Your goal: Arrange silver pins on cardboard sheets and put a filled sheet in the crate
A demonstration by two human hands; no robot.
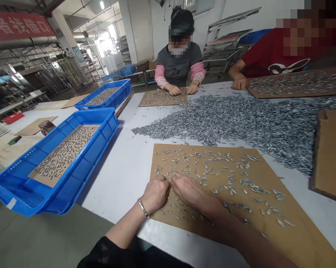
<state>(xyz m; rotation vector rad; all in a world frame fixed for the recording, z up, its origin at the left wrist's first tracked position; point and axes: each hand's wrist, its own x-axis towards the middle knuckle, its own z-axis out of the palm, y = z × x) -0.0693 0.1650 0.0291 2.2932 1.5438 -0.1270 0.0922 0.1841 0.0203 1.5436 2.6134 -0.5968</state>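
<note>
A brown cardboard sheet (201, 167) lies on the white table in front of me, with many small silvery leaf-shaped pieces (254, 186) scattered over it. Over its left edge, my left hand (156, 191) is closed, fingertips pinched together and a bracelet on the wrist. Right beside it, my right hand (187, 190) is closed too, its thumb and fingers close to the left fingertips. Whatever the fingers hold is too small and hidden to name. Below my hands, several pieces lie spaced apart in rough rows.
A large heap of the same pieces (240, 115) spreads behind the sheet. Two blue trays (101, 149) with filled cardboard stand at the left. A cardboard box (331, 152) sits at the right. Across the table, two people (181, 67) work at their own sheets.
</note>
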